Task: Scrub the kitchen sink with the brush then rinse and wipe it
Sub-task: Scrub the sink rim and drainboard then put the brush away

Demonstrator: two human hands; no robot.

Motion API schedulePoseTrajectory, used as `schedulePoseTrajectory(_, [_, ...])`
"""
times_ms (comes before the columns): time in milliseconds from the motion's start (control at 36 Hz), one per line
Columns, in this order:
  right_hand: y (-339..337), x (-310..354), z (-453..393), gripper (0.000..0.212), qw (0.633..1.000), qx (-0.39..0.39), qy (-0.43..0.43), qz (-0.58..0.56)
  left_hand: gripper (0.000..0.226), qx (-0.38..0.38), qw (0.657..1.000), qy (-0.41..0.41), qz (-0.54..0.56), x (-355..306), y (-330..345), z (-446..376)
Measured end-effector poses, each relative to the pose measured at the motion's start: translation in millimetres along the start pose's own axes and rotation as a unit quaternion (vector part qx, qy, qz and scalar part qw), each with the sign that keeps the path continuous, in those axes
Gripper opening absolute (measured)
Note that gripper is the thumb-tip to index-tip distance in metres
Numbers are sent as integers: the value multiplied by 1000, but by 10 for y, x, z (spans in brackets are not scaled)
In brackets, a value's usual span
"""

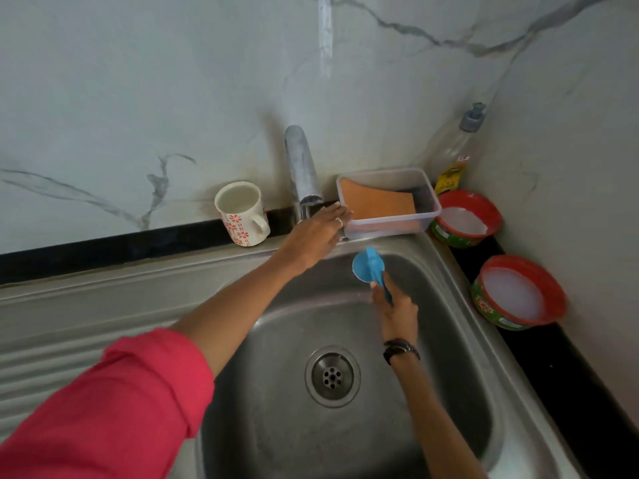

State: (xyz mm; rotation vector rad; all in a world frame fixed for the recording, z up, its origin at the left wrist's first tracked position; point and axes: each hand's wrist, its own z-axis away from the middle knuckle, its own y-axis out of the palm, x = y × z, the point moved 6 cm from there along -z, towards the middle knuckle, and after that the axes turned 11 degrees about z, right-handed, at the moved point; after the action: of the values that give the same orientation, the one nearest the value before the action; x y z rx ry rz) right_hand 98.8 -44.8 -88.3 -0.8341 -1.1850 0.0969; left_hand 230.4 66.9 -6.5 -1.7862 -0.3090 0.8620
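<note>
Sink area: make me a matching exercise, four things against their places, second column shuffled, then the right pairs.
Things:
1. mug
2. brush
3. orange cloth
4. drain

Places:
A. in the clear plastic box behind the sink
B. in the middle of the basin floor
C. on the ledge to the left of the tap
D. held by the right hand over the basin

Pairs: 1-C, 2-D, 3-A, 4-B
</note>
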Motion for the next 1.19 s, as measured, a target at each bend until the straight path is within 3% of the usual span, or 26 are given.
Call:
schedulePoseTrajectory(194, [-117,-43,-26,38,1000,-20,-18,5,18,28,999,-16,-32,-81,9,-412])
schedulePoseTrajectory(472, [316,441,-120,44,978,57,-174,95,21,-17,995,-80,52,230,-221,-145])
schedulePoseTrajectory(556, [387,506,-208,58,963,80,-204,155,27,-26,985,-136,102,370,-260,-63])
schedulePoseTrajectory(667, [204,339,-398,76,971,61,-180,145,25,-64,967,-164,185,434,-311,-20])
schedulePoseTrajectory(722, [-14,128,-477,85,985,9,-120,121,23,-77,956,-164,231,457,-313,-31])
schedulePoseTrajectory(750, [-172,12,-511,83,992,-36,-75,94,24,-77,952,-165,246,440,-321,-36])
schedulePoseTrajectory(833, [-553,-178,-614,47,990,-138,23,29,27,-73,947,-167,266,418,-335,-33])
schedulePoseTrajectory(917, [-442,-35,-667,42,990,-103,42,87,22,-75,950,-163,256,378,-353,-24])
schedulePoseTrajectory(1028, [72,310,-577,43,993,4,-18,115,14,-88,958,-150,228,350,-382,-40])
schedulePoseTrajectory(1111, [291,491,-449,43,985,65,-81,140,22,-82,959,-155,221,395,-374,-51])
schedulePoseTrajectory(1194, [190,415,-476,43,981,70,-85,160,16,-72,959,-162,223,419,-338,-54])
